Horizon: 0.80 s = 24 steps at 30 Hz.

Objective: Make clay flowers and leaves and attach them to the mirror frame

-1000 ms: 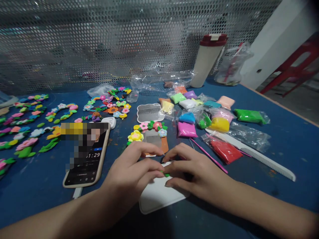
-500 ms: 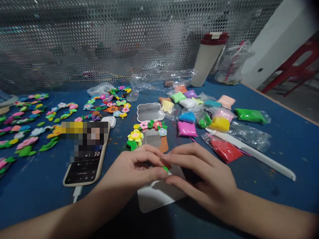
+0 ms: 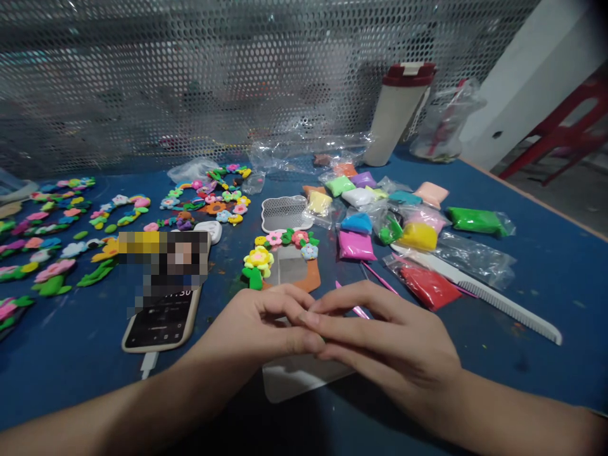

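My left hand (image 3: 270,326) and my right hand (image 3: 399,335) meet at the fingertips in the middle of the view. A small piece of green clay is pinched there, almost wholly hidden by the fingers. Under them lies a translucent white sheet (image 3: 297,383). Just beyond my hands is a small mirror (image 3: 287,266) framed with clay flowers, leaves and a brown-orange clay band (image 3: 310,282). Behind that, a plain white-edged mirror (image 3: 285,214) lies flat. Pink tools (image 3: 377,277) lie partly behind my right hand.
Bagged coloured clay (image 3: 357,246) and a white comb (image 3: 510,310) lie to the right. A phone (image 3: 161,329) on a cable sits left, near several flower-decorated pieces (image 3: 121,212). A tumbler (image 3: 396,117) stands at the back by a perforated metal panel (image 3: 190,76).
My right fingers have closed over my left fingertips, covering the green clay that showed between them. My right hand has shifted slightly, uncovering more of the pink tools.
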{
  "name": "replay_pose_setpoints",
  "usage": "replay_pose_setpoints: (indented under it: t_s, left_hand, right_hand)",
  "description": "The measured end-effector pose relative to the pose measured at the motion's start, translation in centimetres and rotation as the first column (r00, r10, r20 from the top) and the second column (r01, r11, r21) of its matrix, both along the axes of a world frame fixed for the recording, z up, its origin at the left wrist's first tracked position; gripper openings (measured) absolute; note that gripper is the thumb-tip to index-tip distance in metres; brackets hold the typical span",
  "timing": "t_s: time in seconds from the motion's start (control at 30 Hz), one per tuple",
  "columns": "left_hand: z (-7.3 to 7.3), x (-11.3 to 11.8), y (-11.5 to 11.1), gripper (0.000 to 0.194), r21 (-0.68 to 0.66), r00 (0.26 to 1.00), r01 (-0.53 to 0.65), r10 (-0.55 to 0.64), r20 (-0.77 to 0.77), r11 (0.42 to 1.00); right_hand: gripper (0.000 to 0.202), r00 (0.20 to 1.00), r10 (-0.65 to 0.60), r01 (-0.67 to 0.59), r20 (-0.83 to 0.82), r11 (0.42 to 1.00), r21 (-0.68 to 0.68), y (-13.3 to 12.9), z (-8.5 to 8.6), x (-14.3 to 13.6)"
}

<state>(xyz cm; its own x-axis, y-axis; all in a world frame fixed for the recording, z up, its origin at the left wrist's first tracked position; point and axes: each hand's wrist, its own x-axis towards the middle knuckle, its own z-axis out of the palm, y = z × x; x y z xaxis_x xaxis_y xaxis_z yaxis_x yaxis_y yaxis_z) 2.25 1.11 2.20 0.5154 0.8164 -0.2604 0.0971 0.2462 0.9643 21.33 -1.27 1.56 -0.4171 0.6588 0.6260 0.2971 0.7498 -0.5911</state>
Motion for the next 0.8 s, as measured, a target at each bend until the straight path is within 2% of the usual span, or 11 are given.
replay_pose_setpoints:
  t_s: [0.1, 0.2, 0.33, 0.5, 0.67, 0.8]
  left_hand:
    - [-0.10, -0.02, 0.11, 0.012, -0.013, 0.999, 0.010, -0.009, 0.032, 1.000]
    - [-0.03, 0.05, 0.15, 0.020, -0.015, 1.000, 0.011, -0.011, -0.013, 1.000]
    - [0.17, 0.14, 0.05, 0.025, -0.038, 0.996, -0.003, -0.001, -0.094, 0.999]
    - [0.26, 0.30, -0.09, 0.025, -0.046, 0.996, -0.014, 0.010, -0.089, 0.999]
    - [0.34, 0.43, -0.14, 0.016, -0.084, 0.996, -0.050, 0.043, -0.082, 0.995]
    - [0.43, 0.41, -0.11, 0.019, -0.087, 0.995, -0.049, 0.041, -0.088, 0.995]
  right_hand:
    - [0.019, 0.999, -0.003, -0.002, -0.054, 0.996, -0.092, 0.21, -0.06, 0.02]
    - [0.023, 0.995, -0.011, -0.005, -0.099, 0.988, -0.154, 0.41, -0.30, 0.05]
    - [0.029, 0.992, -0.020, -0.005, -0.126, 0.980, -0.198, 0.51, -0.63, 0.09]
    - [0.028, 0.994, -0.011, -0.012, -0.105, 0.975, -0.221, 0.52, -0.89, 0.23]
    - [0.025, 0.998, -0.022, 0.011, -0.061, 0.986, -0.168, 0.48, -0.86, 0.50]
    - [0.026, 0.998, -0.058, 0.059, 0.016, 0.997, -0.057, 0.56, -0.63, 0.63]
